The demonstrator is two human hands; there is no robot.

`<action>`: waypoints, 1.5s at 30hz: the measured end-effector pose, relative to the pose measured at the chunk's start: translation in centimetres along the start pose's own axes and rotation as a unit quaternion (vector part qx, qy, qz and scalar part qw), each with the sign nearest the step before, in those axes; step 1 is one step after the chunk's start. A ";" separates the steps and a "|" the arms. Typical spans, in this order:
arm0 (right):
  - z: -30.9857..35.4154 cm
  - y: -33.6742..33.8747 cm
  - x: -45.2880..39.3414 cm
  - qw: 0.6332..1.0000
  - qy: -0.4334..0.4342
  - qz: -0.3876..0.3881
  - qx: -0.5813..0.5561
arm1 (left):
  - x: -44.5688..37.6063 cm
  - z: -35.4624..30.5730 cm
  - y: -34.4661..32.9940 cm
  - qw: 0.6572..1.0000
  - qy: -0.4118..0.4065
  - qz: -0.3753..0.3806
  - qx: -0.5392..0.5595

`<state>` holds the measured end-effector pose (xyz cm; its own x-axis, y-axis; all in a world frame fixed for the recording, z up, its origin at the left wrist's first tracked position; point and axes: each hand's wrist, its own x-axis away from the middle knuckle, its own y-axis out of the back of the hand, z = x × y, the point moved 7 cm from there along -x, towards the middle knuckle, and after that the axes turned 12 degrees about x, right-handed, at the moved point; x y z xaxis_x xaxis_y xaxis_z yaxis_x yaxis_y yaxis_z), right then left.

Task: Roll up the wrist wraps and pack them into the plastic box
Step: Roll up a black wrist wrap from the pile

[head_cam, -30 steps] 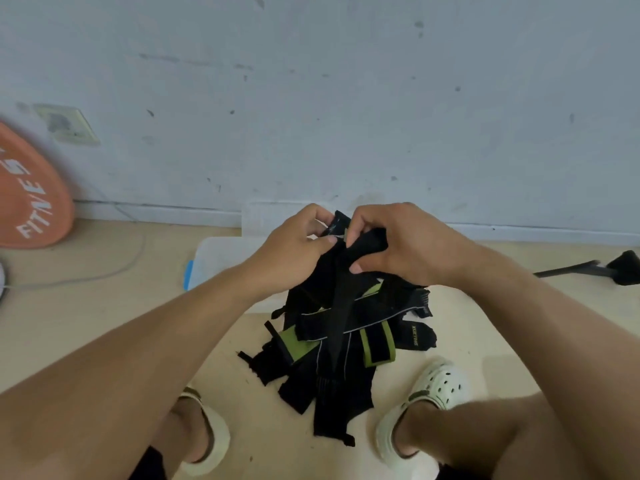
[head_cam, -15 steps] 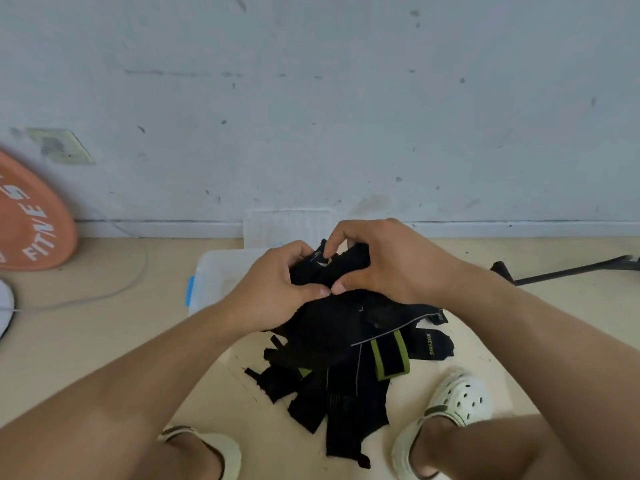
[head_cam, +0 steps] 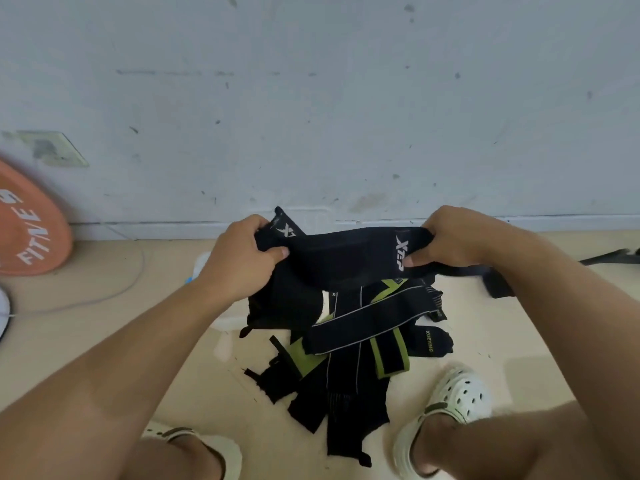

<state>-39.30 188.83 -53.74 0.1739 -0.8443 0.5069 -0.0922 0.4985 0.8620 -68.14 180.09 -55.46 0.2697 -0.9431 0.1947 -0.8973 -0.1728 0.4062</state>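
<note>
Because a strap must lie flat before rolling, the left hand [head_cam: 242, 258] and right hand [head_cam: 450, 242] each pinch one end of a black elastic wrist wrap with white lettering [head_cam: 346, 258], holding it taut at frame centre above the black-and-green pile of wraps [head_cam: 349, 344], which largely hides the translucent plastic box [head_cam: 201, 263].

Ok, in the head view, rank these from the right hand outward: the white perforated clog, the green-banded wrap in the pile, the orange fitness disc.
1. Green-banded black wrist wrap: below the right hand, in the pile.
2. White perforated clog: lower right, on the floor.
3. Orange round fitness disc: far left, against the wall.
</note>
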 end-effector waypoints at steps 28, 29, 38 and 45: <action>8.6 1.4 7.1 0.971 0.188 -0.150 0.000 | 2.7 -3.4 -4.1 0.982 -0.084 0.087 0.147; 8.0 1.8 6.8 0.971 0.170 -0.166 -0.032 | 2.9 -3.3 -4.4 0.980 -0.074 0.101 0.157; 5.7 2.4 5.8 0.863 0.123 -0.176 -0.458 | 2.7 -2.6 -4.4 0.956 -0.002 0.081 0.282; 6.9 0.3 5.2 0.889 0.097 -0.041 -0.445 | 1.4 -2.2 -2.6 0.946 0.013 -0.028 0.322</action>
<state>-45.21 183.25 -50.75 0.3172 -0.8787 0.3567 0.7269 0.4668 0.5036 -64.70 179.81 -54.29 0.3249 -0.9210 0.2149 -0.9058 -0.3684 -0.2093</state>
